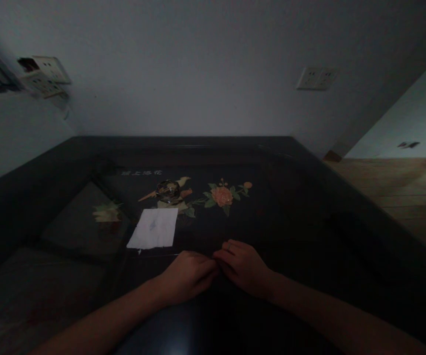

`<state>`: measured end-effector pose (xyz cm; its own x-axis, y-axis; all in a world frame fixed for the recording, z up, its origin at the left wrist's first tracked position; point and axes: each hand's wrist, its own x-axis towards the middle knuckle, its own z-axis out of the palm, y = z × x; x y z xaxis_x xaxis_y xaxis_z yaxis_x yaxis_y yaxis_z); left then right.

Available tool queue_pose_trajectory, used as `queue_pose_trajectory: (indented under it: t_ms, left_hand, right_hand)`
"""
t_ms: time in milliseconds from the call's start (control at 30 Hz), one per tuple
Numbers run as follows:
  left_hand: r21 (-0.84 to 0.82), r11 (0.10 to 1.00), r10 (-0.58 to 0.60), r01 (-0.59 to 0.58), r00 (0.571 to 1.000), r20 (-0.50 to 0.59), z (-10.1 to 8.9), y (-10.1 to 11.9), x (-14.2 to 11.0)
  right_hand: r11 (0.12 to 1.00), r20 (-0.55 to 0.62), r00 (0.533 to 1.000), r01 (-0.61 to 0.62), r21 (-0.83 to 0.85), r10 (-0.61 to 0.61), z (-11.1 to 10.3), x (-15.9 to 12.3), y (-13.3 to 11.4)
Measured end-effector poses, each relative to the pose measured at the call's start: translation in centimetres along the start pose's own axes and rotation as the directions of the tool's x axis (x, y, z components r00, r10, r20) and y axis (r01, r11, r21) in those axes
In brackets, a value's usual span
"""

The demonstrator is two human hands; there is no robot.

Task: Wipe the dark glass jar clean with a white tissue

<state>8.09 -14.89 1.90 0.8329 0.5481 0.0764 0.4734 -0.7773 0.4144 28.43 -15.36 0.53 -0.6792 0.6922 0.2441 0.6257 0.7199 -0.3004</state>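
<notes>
My left hand [192,274] and my right hand [243,264] meet at the near side of a dark, glossy tabletop [272,222]. The fingers of both are curled in and touch at the tips. Whether anything small is between them is hidden and too dark to tell. A thin band shows on one finger of my right hand. Beyond my left hand, a creased white sheet of paper [154,228] lies flat with a faint grey mark in its middle. Just behind the paper sits a round, clear glass dish [168,190].
The tabletop bears a painted orange flower [222,195], a bird and pale lettering [141,173]. It meets a pale wall [198,74] with a double socket [316,78] at right and a socket with an adapter [45,84] at left. Wooden floor [401,182] shows at right.
</notes>
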Motion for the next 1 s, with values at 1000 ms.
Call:
queue_pose_trajectory:
  t_ms: [1000]
  left_hand:
    - [-0.042,0.995,-0.086,0.086,0.996,-0.005,-0.11,-0.01,0.29]
  right_hand:
    - [1.0,0.054,0.998,-0.028,-0.005,0.028,-0.15,-0.01,-0.07]
